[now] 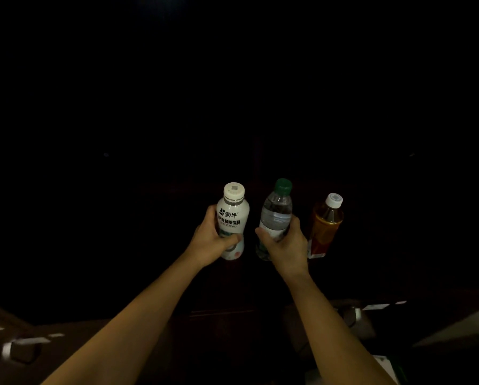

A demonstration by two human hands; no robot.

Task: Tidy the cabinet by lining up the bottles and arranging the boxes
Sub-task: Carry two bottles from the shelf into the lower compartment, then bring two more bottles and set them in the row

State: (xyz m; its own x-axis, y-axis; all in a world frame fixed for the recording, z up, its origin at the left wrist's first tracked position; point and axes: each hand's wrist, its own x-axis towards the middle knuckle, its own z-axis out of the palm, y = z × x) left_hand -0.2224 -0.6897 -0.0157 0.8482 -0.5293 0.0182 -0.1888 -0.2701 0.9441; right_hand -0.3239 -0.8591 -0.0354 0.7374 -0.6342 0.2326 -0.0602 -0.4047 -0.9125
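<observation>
The right hand [285,245] hides part of the water bottle [277,209]; dim shapes [21,348] bottom left, maybe boxes, I can't read.

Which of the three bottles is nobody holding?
The amber bottle, far right. The left hand grips the white bottle, the right hand the green-capped bottle.

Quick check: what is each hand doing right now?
Left hand: grips the white drink bottle.
Right hand: grips the clear water bottle with the green cap.
</observation>
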